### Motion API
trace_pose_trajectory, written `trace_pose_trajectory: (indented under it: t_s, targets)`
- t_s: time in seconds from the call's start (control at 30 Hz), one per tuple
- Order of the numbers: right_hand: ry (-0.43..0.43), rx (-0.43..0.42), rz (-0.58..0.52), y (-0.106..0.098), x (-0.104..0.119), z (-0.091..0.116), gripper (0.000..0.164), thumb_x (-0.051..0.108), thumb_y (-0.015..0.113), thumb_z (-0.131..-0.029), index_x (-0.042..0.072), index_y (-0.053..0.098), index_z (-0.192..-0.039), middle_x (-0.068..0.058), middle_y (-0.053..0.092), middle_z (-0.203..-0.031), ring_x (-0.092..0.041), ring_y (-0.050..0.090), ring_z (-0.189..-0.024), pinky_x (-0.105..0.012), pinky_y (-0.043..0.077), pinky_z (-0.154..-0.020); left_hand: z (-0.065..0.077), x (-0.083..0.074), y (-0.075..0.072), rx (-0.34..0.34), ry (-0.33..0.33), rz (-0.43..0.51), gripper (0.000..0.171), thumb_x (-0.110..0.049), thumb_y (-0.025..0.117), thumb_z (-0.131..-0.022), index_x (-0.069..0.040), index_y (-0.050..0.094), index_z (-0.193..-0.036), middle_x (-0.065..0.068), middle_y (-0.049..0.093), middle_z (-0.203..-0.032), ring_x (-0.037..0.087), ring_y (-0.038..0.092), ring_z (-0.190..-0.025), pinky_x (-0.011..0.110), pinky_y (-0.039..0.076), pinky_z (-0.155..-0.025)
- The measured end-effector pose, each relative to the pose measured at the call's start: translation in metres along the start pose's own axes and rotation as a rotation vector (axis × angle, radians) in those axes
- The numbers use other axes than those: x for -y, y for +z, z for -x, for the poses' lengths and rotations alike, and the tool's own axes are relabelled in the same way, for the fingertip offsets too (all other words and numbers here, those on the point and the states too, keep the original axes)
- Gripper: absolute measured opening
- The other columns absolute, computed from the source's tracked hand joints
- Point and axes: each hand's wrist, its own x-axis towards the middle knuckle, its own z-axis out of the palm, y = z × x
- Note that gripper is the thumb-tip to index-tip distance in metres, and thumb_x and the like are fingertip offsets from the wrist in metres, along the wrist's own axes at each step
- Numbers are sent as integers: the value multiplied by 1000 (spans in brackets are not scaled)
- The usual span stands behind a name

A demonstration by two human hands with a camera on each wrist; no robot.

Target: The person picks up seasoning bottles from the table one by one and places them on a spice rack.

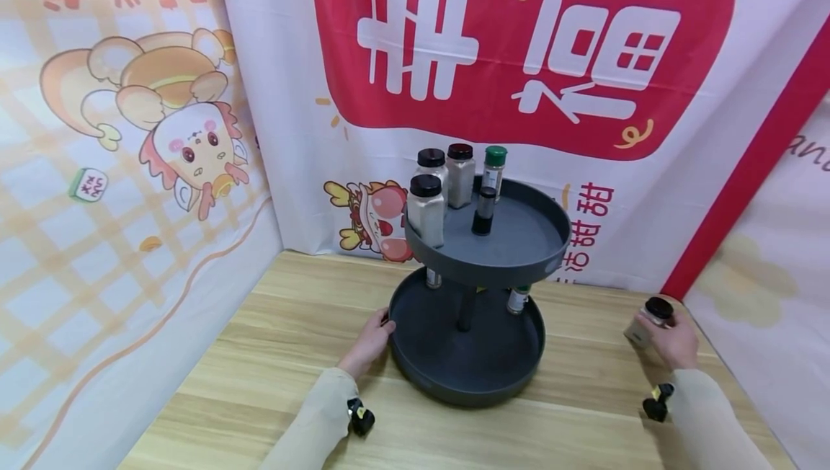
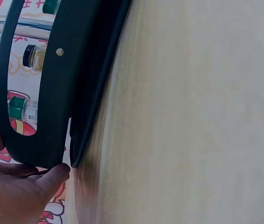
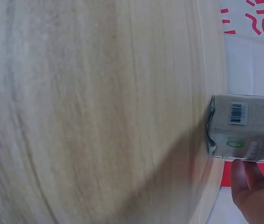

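Note:
A dark grey two-tier turntable (image 1: 467, 383) stands mid-table. My left hand (image 1: 369, 344) holds the left rim of its lower tier, with fingers and thumb about the wall's edge in the left wrist view. At the right of the table, my right hand (image 1: 677, 344) grips a square spice jar (image 1: 638, 331) with a black lid and greyish contents. A barcode label shows on this jar in the right wrist view; its base is close to the tabletop, and I cannot tell whether they touch.
Black-lidded jars (image 1: 426, 214), a green-lidded jar (image 1: 495, 167) and a small dark bottle (image 1: 483, 214) stand on the upper tier. The lower tier bears small jars (image 1: 517, 300), partly hidden. Printed cloth (image 1: 292, 95) hangs behind and beside the wooden table (image 1: 259, 383).

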Motion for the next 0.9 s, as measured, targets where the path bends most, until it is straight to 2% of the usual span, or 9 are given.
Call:
trace_pose_trajectory:
  t_s: [0.1, 0.23, 0.33, 0.47, 0.6, 0.73, 0.9]
  targets:
    - [3, -12, -16, 1, -1, 0, 70, 40, 63, -88, -13, 40, -127, -38, 45, -127, -46, 44, -115, -54, 36, -95, 1, -3, 0, 2, 5, -12, 46, 3, 38, -94, 19, 28, -136, 37, 33, -138, 47, 32, -129, 53, 26, -107]
    - [-8, -49, -18, 2, 0, 1, 64, 37, 65, -87, -12, 44, -122, -36, 49, -123, -43, 47, -111, -51, 39, -91, 12, -21, 1, 14, 15, 12, 46, 5, 37, -93, 20, 27, -136, 39, 31, -138, 49, 30, -129, 53, 25, -107]
    - [2, -58, -24, 2, 2, 3, 66, 38, 66, -86, -12, 45, -123, -36, 50, -123, -43, 49, -110, -50, 40, -91, 16, -29, 2, 24, 14, 49, 47, 8, 37, -92, 21, 26, -135, 40, 29, -138, 50, 28, -130, 54, 23, -108]
    - [30, -43, -49, 2, 6, 5, 74, 44, 64, -86, -12, 43, -129, -35, 48, -126, -42, 48, -113, -49, 41, -91, 10, -19, 1, 19, 5, 40, 48, 6, 37, -92, 19, 24, -137, 38, 28, -140, 48, 27, -131, 53, 22, -109]
    - [40, -48, -65, 4, 9, 8, 77, 48, 65, -84, -10, 44, -129, -32, 51, -124, -36, 50, -107, -35, 46, -77, 5, -8, 2, 11, 11, 32, 48, 5, 38, -93, 17, 25, -138, 36, 29, -141, 46, 27, -132, 51, 21, -109]
    - [38, -64, -65, 4, 13, 12, 75, 50, 66, -82, -7, 48, -127, -28, 54, -121, -29, 52, -100, -24, 40, -68, 5, -6, 2, 8, 24, 24, 49, 5, 40, -92, 18, 26, -137, 37, 29, -141, 47, 26, -132, 52, 20, -109]
    - [-1, -82, -61, 5, 22, 18, 68, 51, 69, -80, -3, 54, -120, -21, 60, -110, -16, 52, -86, -21, 40, -66, 6, -7, 3, 1, 23, 16, 50, 5, 40, -91, 19, 24, -137, 38, 28, -141, 47, 25, -132, 52, 20, -109]
